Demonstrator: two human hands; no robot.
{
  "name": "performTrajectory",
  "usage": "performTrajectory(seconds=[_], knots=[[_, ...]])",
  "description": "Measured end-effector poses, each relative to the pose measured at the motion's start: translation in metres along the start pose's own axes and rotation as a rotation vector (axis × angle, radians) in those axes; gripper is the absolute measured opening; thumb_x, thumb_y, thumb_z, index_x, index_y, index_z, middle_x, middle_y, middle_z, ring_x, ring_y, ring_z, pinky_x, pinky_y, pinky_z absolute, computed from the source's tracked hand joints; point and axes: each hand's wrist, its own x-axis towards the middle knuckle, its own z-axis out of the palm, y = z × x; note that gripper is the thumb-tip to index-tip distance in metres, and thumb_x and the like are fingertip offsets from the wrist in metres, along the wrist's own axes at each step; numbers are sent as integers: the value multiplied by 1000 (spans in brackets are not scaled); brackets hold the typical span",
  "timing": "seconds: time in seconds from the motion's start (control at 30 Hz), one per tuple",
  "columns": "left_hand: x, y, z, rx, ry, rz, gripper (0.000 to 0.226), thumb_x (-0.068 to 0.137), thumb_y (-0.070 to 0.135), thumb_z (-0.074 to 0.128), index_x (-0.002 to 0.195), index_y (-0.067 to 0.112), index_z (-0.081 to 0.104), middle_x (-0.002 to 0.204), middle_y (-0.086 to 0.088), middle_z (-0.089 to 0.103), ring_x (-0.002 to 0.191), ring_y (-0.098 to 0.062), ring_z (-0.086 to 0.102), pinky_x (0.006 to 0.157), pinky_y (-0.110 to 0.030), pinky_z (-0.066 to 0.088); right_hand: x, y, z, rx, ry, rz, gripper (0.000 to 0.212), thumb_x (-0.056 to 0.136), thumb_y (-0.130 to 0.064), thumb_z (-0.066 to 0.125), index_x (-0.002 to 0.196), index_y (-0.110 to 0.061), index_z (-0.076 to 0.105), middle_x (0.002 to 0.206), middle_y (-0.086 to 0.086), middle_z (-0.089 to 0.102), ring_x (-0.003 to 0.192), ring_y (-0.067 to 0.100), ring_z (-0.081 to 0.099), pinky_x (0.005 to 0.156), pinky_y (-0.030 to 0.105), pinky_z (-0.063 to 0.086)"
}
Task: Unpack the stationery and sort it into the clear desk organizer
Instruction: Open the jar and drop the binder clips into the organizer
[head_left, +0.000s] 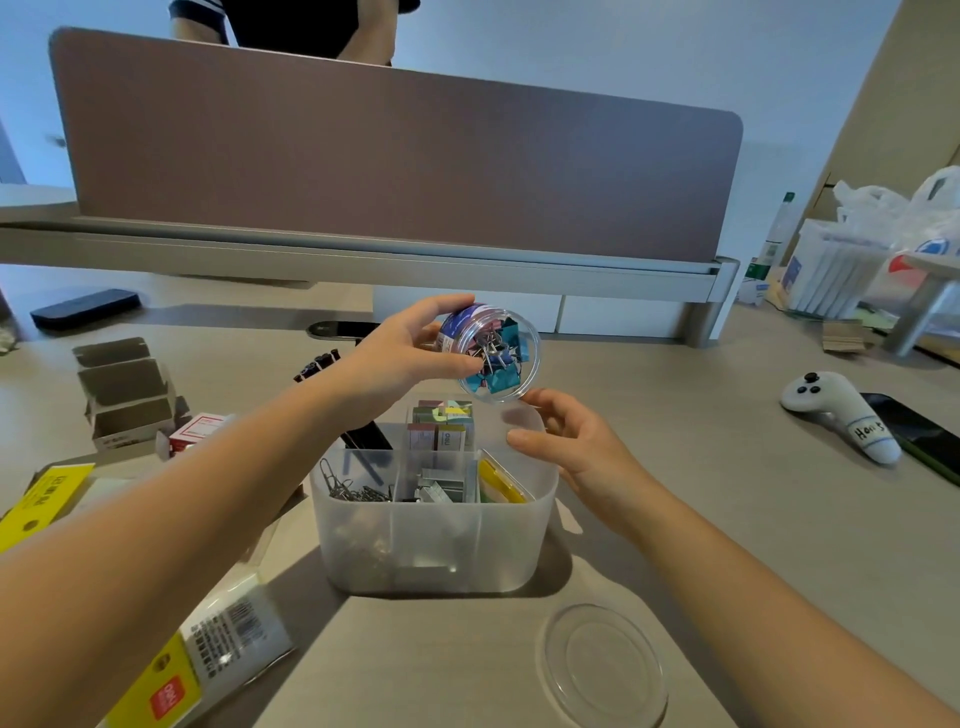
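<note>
Hands of a person work over a light wood-look bench (675, 519), seen from a head-worn camera looking down. Left hand (400, 353) grips a small clear round tub (491, 356) of coloured binder clips, thumb and fingers curled round its side, holding it tipped with its open mouth facing the camera, in the air above the far edge of the organizer. Right hand (566, 441) is empty, fingers relaxed and slightly spread, its fingertips at the organizer's far right rim just beneath the tub.

Frosted clear desk organizer (436, 540) stands on the bench between the 2 forearms. Its front left compartment holds silver paper clips (353, 491), the front middle holds metal staples (436, 488), the front right holds a yellow item (501, 483) that is hard to identify. Small printed boxes (441, 426) sit in the back compartment, with dark pens (363, 439) standing at the back left.

Clear round lid (602, 665) lies flat on the bench near the front edge. Opened cardboard boxes (124, 395) and yellow packaging (47, 499) lie at left. White game controller (836, 415) lies at right beside a dark phone (919, 431).
</note>
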Motion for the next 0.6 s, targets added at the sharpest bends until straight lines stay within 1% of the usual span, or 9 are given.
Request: performTrajectory(seconds=[0.07,0.13,0.27,0.33,0.4,0.53,0.6], knots=[[0,-1,-1,0,-10,11,59,81,4,59,132,24,38,108,6,46,91,-8,53,64,-8,51,0,0,-1,0,-10,-1,52,77,-16,66,124,-20,43,131,3,49,121,20,46,97,33,42],[0,-2,-1,5,-17,18,60,80,4,60,132,24,38,105,9,46,90,-7,53,63,-5,50,1,0,-1,0,-14,-2,51,77,-15,66,123,-21,44,130,3,50,119,20,47,96,33,43],[-2,-1,-2,43,-23,37,60,80,4,60,131,28,37,108,7,45,90,-8,53,64,-9,51,2,-2,0,4,-3,0,52,77,-13,66,123,-21,43,129,3,51,119,20,48,95,33,42],[-2,-2,-3,38,-34,48,58,80,2,60,124,34,38,110,6,45,91,-10,54,65,-11,52,2,-2,0,4,1,-1,54,78,-12,65,126,-20,41,130,3,51,118,21,48,95,33,42],[-3,-2,-3,32,-45,58,58,79,2,60,119,37,37,108,8,45,92,-10,53,65,-9,52,2,-2,0,4,1,-3,56,78,-12,65,127,-20,41,131,4,51,119,22,48,94,32,42],[-2,-3,-3,42,-41,66,60,79,2,61,124,35,38,102,14,46,91,-8,54,63,-5,50,3,-2,1,3,8,-4,57,77,-12,66,127,-20,41,131,3,50,119,21,47,90,29,40],[-2,-2,-2,52,-32,67,63,78,3,62,129,31,38,100,16,47,89,-6,54,62,-4,50,2,-3,1,2,11,-9,54,78,-11,65,125,-20,41,125,0,50,114,17,48,89,27,40]])
